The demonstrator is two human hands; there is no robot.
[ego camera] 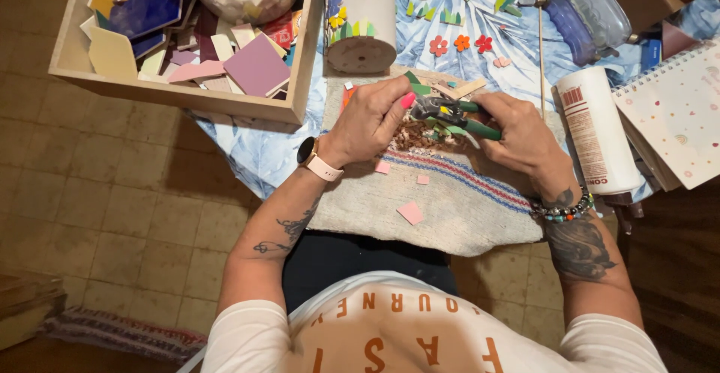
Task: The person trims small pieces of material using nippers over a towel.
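Head view, looking straight down over my lap and the tabletop point(262, 155), which is covered with a blue leaf-print cloth.

My right hand point(525, 137) is closed round the green handles of the tile nippers point(450, 114); the grip looks firm, fingers wrapped fully. My left hand point(367, 118) is pinched shut, thumb and forefinger together at the nipper head, holding what seems to be a small green tile piece point(420, 88). I cannot tell how much of the piece sits between the blades, since the fingers cover it.

Both hands work above a woven mat point(465, 200) with red and blue stripes. A heap of brownish offcuts point(412, 137) lies directly under the nippers. Loose pink tile squares point(410, 212) rest on the mat, nearer my body.

Surroundings: a wooden tray point(300, 80) of mixed coloured tiles to the left, a white cylinder point(364, 20) partly decorated with mosaic behind the hands, a white glue tube point(596, 129) and a spiral notebook point(679, 114) to the right.

Judgement on technique: the cut should go best with only the edge of the piece in the blades, the left fingertips kept clear of the bite, and a steady squeeze over the mat so fragments drop onto the heap. Risk: a chip flying off, or a crooked break if the piece tilts.
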